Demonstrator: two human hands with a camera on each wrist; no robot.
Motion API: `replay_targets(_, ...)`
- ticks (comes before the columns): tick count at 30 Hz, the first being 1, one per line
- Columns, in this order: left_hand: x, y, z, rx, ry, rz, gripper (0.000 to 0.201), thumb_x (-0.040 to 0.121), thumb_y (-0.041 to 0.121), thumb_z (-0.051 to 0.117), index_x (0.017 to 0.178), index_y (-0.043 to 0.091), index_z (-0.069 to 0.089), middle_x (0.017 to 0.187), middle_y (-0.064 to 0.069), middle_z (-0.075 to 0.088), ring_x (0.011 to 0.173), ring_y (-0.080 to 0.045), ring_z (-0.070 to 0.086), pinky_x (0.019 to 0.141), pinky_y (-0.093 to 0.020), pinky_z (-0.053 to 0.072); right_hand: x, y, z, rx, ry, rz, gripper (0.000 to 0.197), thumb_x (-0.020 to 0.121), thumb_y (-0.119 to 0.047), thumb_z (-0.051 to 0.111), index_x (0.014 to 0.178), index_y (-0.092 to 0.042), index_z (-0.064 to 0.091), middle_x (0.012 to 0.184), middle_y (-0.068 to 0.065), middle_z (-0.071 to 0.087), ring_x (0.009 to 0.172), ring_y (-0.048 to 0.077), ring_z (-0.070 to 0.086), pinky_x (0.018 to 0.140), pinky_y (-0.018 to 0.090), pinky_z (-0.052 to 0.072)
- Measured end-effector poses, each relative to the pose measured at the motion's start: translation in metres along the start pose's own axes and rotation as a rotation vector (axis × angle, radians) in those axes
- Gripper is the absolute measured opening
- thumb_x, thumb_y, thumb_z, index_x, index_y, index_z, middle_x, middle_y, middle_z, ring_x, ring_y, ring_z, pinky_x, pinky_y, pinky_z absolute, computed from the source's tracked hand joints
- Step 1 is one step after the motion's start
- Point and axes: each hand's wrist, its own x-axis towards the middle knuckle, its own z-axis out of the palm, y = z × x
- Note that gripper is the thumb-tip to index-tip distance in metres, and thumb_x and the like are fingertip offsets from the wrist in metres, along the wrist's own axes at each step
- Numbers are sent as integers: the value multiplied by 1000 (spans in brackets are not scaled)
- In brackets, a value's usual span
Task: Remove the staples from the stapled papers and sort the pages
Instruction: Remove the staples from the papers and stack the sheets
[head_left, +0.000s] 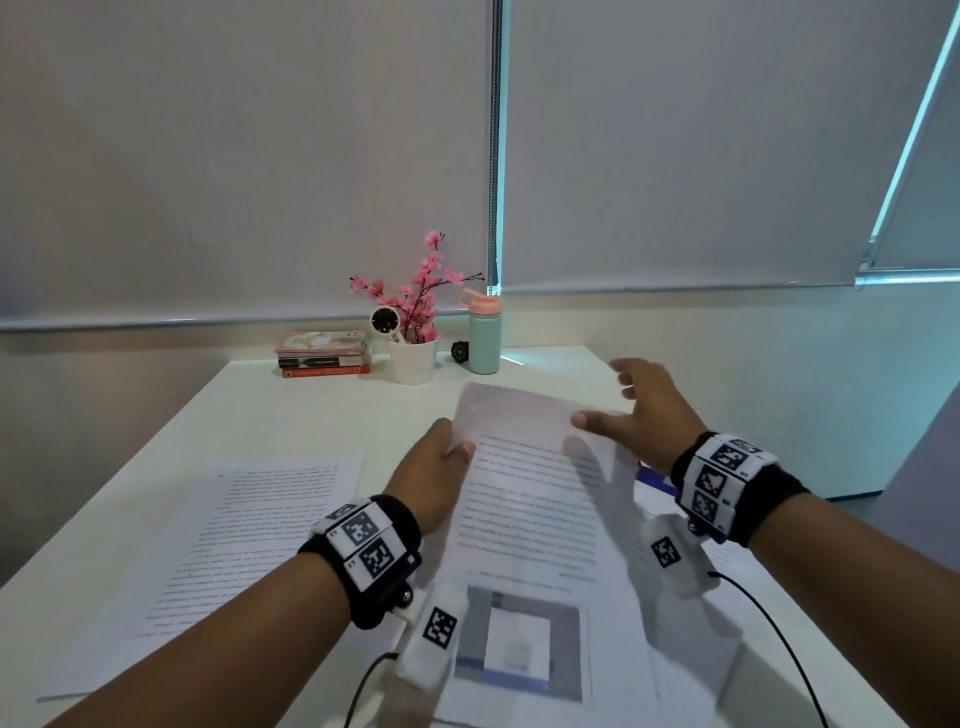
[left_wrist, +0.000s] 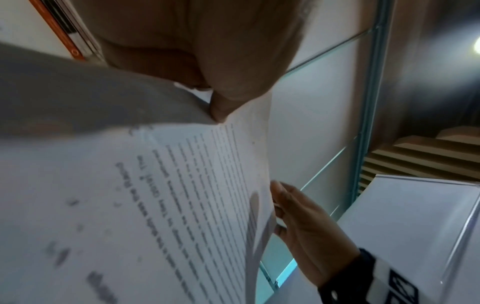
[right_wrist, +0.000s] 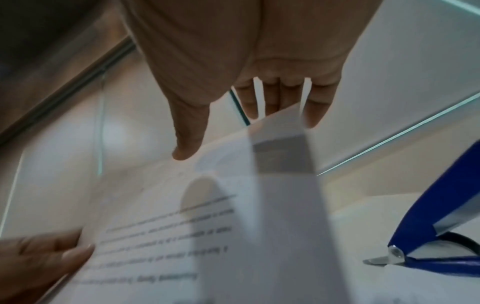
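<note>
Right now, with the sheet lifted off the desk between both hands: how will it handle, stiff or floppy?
Likely floppy: the lifted sheet already curves between the left hand and the right hand. Probably very light, since the left thumb and fingers hold it by one edge alone. It may slip or swing, as the right hand looks open against it rather than gripping.

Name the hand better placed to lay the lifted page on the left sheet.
Left. The left hand already pinches the page beside that sheet; the right hand is open, farther away.
</note>
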Motion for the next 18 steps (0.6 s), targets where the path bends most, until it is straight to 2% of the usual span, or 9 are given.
replay_targets(2,3,0,-12,-105,49,11,21,103,30,40,100,10,46,97,-4,61,88,-18,60,73,-31,48,3,7,-4,226,5,121,102,66,-45,86,146,-18,30,132,-3,40,116,14,48,98,34,44)
replay_targets(4,5,1,-20,-185,79,7,20,103,30,39,104,12,46,103,-6,62,94,-18,62,82,-37,52,4,14,0,582,-153,231,106,62,-45,89,146,-15,33,134,3,53,116,22,59,98,44,49)
replay_targets(6,4,5,-22,-244,100,25,19,104,29,38,101,11,44,101,-6,61,92,-18,60,83,-39,53,0,14,5,841,-341,265,79,70,-34,83,137,-9,48,127,11,65,115,30,63,98,51,50)
replay_targets(7,2,8,-23,-254,107,47,19,104,29,38,101,10,43,100,-6,60,91,-17,60,83,-40,53,-2,12,8,901,-378,243,64,75,-26,79,132,-8,55,124,13,66,115,33,63,99,52,49)
replay_targets(9,-1,14,-25,-234,134,106,23,104,29,38,104,6,41,100,-9,58,90,-18,58,81,-40,53,-6,3,14,973,-343,195,47,80,-13,75,124,-5,60,121,18,67,112,39,63,96,52,50)
replay_targets(12,-5,30,-33,-239,205,205,19,104,25,37,112,8,40,107,-9,59,95,-18,62,82,-39,57,-3,-17,8,990,-149,117,30,81,-7,68,111,-1,64,109,22,71,100,40,65,83,45,58)
replay_targets(13,-6,37,-37,-244,236,252,16,105,23,37,113,10,40,107,-6,60,96,-13,63,80,-35,58,-2,-25,2,982,-112,71,29,81,-9,69,109,-2,66,107,21,71,98,39,66,80,43,58)
replay_targets(16,-11,58,-50,-229,346,371,13,105,17,35,116,11,40,102,12,57,89,11,59,70,-9,50,-1,-48,-14,1004,-75,-66,37,76,-16,72,111,-5,67,111,19,71,99,33,69,82,40,57)
replay_targets(18,-15,61,-50,-220,382,381,15,105,18,35,117,11,39,99,15,56,86,14,58,67,-5,48,-4,-54,-18,1016,-71,-108,37,77,-17,72,112,-7,67,113,17,70,102,33,69,84,41,57)
